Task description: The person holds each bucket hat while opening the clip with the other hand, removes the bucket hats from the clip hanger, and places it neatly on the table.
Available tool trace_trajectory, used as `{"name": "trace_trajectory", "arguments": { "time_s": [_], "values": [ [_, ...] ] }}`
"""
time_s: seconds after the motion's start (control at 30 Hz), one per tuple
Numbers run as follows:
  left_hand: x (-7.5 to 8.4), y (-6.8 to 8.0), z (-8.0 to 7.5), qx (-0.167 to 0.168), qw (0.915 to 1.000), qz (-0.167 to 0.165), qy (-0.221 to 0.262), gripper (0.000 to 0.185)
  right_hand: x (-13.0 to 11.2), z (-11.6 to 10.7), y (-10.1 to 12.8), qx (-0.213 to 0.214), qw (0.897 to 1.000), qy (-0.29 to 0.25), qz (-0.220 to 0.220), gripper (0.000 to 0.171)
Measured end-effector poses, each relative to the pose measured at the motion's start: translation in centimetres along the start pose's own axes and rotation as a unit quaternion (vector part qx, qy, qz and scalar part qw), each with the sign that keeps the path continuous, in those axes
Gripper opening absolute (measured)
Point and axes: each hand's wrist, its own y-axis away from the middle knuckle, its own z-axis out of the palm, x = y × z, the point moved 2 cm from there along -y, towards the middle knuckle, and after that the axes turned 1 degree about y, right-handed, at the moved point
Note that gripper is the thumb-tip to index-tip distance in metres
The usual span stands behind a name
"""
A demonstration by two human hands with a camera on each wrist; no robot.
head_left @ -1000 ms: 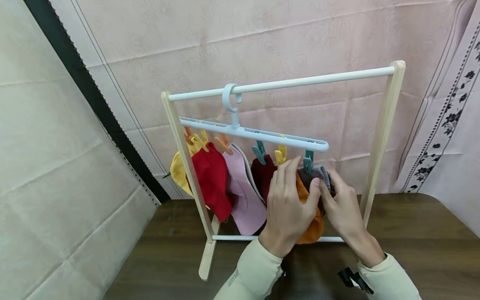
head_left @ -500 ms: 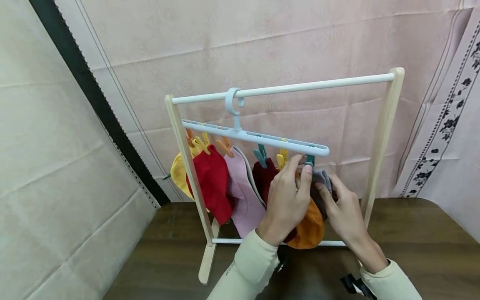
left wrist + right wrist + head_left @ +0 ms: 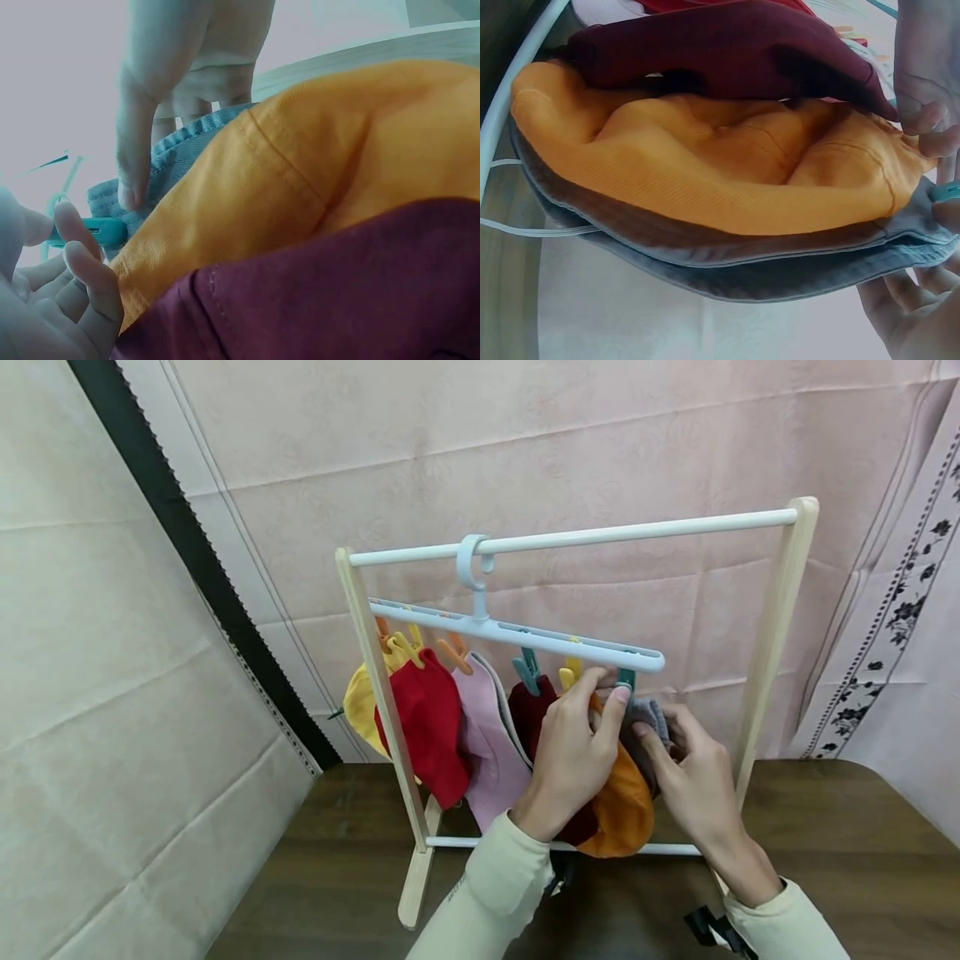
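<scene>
Left hand (image 3: 573, 752) pinched on teal clip (image 3: 624, 680) under right end of hanger bar (image 3: 517, 633). Right hand (image 3: 693, 772) gripped on grey cap (image 3: 647, 718) at same clip, beside orange cap (image 3: 622, 802). Rack (image 3: 776, 610) stood on counter (image 3: 825, 827).
</scene>
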Motion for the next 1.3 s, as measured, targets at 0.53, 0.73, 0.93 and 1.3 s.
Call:
{"name": "trace_trajectory", "arguments": {
  "time_s": [0.53,0.73,0.93,1.3],
  "values": [
    [-0.7,-0.5,0.4,-0.019,0.9996,-0.014,-0.015,0.038,-0.2,-0.1,-0.8,-0.027,0.998,0.046,0.014,0.019],
    [-0.8,-0.8,0.4,-0.032,0.9994,-0.015,0.005,0.036,-0.2,-0.2,-0.8,-0.027,0.999,0.039,0.015,0.018],
    [-0.8,-0.8,0.4,-0.040,0.9991,-0.007,0.012,0.033,-0.1,-0.4,-0.6,-0.032,0.998,0.043,0.022,0.017],
    [-1.4,-1.0,0.4,-0.018,0.9979,0.001,0.062,0.029,0.0,-0.5,-0.4,-0.037,0.999,0.025,0.032,0.024]
  ]
}}
